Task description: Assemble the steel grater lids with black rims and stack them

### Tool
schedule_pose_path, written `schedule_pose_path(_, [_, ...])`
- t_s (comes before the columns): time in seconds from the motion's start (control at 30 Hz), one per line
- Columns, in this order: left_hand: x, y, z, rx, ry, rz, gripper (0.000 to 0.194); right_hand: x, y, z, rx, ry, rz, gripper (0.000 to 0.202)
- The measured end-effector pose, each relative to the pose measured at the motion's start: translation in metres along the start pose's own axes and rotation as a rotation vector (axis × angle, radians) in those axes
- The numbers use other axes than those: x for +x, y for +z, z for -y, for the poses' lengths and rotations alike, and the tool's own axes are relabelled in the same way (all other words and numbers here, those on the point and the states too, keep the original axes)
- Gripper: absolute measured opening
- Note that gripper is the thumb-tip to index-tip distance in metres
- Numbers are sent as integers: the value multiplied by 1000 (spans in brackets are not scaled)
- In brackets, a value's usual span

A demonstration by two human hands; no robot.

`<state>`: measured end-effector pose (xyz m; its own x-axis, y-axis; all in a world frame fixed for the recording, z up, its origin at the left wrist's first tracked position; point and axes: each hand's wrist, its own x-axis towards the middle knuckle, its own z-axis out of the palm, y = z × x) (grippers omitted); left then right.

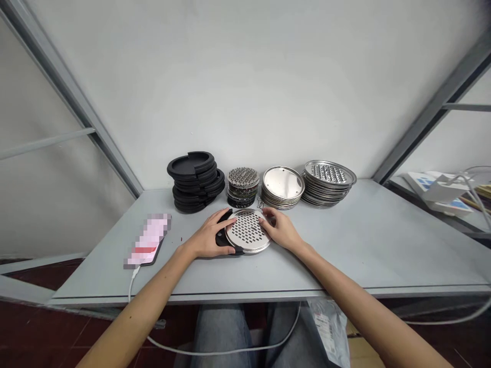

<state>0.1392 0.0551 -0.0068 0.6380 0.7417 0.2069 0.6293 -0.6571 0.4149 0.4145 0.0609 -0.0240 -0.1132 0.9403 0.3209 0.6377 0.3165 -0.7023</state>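
A round metal grater plate (248,232) with slotted holes lies low over the table in front of me, its left part against a black plastic holder (221,238). My left hand (207,236) grips the holder from the left, fingers and thumb spread around its edge, one finger reaching onto the metal. On the opposite side, my right hand (283,229) holds the plate's right rim between thumb and fingers. The plate seems to sit partly inside the holder; how far is hidden by my left hand.
Along the wall stand stacks of black holders (192,185), small spiked metal discs (243,179), smooth metal dishes (284,184) and larger grater plates (330,175). A phone (150,237) with a white cable (132,280) lies left. Metal frame posts (109,153) flank the table (368,245).
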Motion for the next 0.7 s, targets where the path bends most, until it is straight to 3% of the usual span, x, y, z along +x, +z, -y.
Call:
schedule_pose_path(0.1, [0, 0, 0, -22, -1, -7, 91, -1, -10, 0, -38, -161, 53, 46])
schedule_pose_path(0.2, [0, 0, -1, -50, 2, -17, 90, -2, -23, -4, -54, -300, 233, 58])
schedule_pose_path(0.37, [0, 0, 1, -70, -14, -18, 99, -3, -31, -12, -79, -333, 435, 99])
schedule_pose_path(0.5, [0, -1, 1, -62, -15, -10, 107, -3, -28, -13, -97, -349, 430, 109])
schedule_pose_path(0.7, [-2, -5, -2, 10, -51, 32, 117, -4, -25, -7, -102, -374, 339, 97])
